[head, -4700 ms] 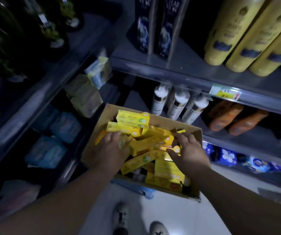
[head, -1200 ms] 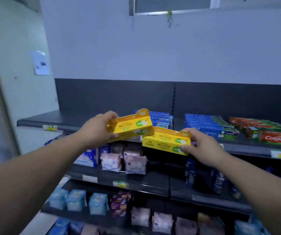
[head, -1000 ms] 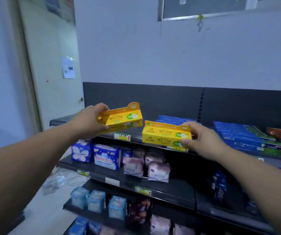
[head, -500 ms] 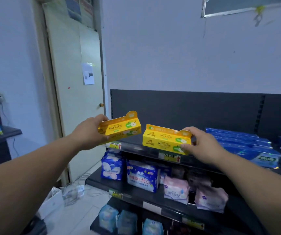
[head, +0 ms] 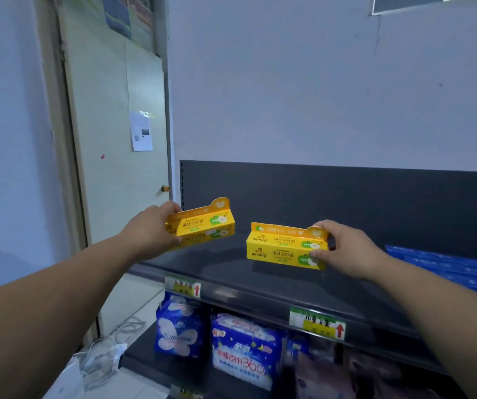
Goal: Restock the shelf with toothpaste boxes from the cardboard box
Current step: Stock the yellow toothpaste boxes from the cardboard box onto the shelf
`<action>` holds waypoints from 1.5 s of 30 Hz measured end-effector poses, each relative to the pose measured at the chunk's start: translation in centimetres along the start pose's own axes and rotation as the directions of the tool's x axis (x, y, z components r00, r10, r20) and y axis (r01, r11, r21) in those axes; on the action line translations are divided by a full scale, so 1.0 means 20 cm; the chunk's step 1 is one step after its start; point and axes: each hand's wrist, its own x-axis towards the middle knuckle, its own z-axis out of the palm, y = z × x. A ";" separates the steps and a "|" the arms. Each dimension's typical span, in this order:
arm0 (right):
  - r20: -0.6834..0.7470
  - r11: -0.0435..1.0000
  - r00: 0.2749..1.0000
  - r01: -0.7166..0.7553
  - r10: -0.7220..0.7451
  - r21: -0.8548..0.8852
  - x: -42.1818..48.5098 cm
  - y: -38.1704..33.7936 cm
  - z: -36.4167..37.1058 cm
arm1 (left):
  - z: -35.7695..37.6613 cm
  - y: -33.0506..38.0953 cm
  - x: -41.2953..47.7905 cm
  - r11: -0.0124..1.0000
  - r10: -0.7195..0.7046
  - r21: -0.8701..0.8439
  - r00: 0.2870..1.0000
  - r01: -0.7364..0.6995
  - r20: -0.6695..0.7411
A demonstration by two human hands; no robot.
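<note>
My left hand (head: 149, 234) grips a yellow toothpaste box (head: 202, 226) by its left end, holding it in the air above the left end of the dark top shelf (head: 231, 280). My right hand (head: 349, 249) holds a second stack of yellow toothpaste boxes (head: 284, 249) by the right end, low over the shelf's bare surface; whether it touches the shelf I cannot tell. The cardboard box is out of sight.
Blue toothpaste boxes (head: 447, 269) lie on the same shelf at the right. Price tags (head: 316, 323) hang on the shelf's front edge. Packs of sanitary pads (head: 240, 349) fill the shelf below. A closed door (head: 116, 168) stands to the left, with cables on the floor (head: 102, 358).
My view has swung left along the shelving towards the door. Both hands carried their yellow boxes with it to the bare left part of the top shelf, and the right box has come lower.
</note>
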 end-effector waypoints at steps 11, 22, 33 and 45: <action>0.167 0.999 0.985 0.035 -0.042 0.040 0.56 -0.01 0.26 | 0.24 -0.26 0.63 0.994 -0.058 0.099 0.996 0.051 0.067; 0.243 0.994 0.969 -0.073 0.051 0.082 1.03 -0.27 0.72 | 0.44 -0.63 1.28 0.992 0.123 -0.012 0.956 -0.125 0.267; 0.184 0.988 0.977 -0.126 0.108 0.092 1.38 -0.42 1.08 | 0.66 -0.89 1.70 0.959 0.244 -0.233 0.891 -0.163 0.384; 0.098 0.983 0.984 -0.156 0.147 0.095 1.52 -0.52 1.23 | 0.68 -0.90 1.74 0.891 0.204 -0.433 0.973 -0.138 0.111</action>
